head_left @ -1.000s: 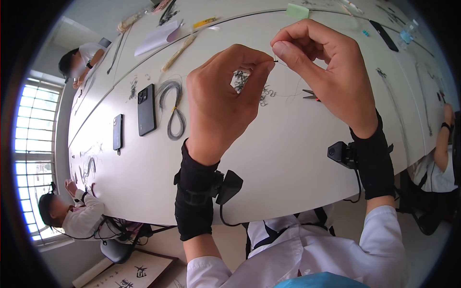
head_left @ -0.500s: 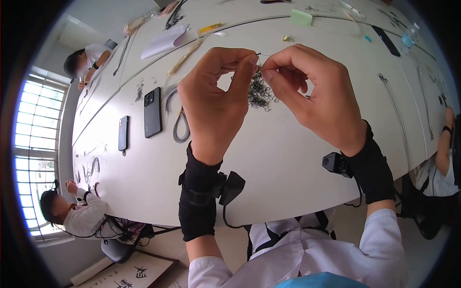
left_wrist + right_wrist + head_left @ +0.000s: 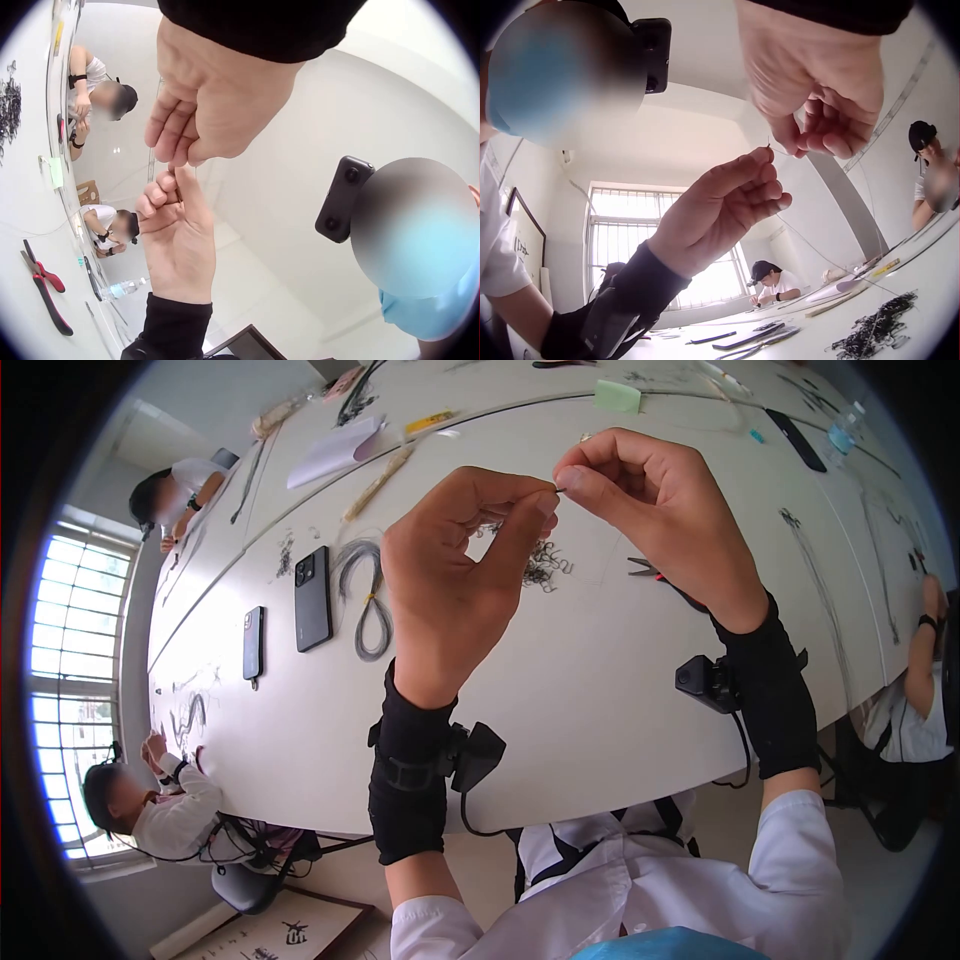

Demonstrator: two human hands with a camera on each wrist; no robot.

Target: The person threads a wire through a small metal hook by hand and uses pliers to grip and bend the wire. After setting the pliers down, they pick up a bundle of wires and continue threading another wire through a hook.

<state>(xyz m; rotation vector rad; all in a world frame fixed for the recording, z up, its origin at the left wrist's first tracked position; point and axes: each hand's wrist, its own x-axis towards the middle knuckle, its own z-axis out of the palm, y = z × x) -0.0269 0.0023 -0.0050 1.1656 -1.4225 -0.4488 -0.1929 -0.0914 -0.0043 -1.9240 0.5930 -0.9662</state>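
Observation:
In the head view, my left hand (image 3: 455,575) pinches a tiny dark piece (image 3: 560,489) between thumb and index finger, its end poking past the fingertips. My right hand (image 3: 675,515) is beside it, thumb and index fingertips nearly meeting the left ones. From the right wrist, a fine pale thread (image 3: 814,241) runs between both hands' fingertips and trails down toward the table; the right fingers pinch it. Beyond the hands lies a heap of small dark hook-shaped pieces (image 3: 543,568), partly hidden by them. Red-handled pliers (image 3: 51,304) rest open near the right hand.
A looped grey line bundle (image 3: 372,625) tied in yellow, a large phone (image 3: 313,600) and a smaller phone (image 3: 253,643) lie left on the white table (image 3: 580,710). Farther off are paper (image 3: 335,452), a green note (image 3: 617,397) and a bottle (image 3: 845,435). Other people sit around.
My right hand dipped beside the left, then rose again, uncovering the pliers. Its fingertips are now close to the left fingertips. The left hand keeps its pinch and has shifted slightly.

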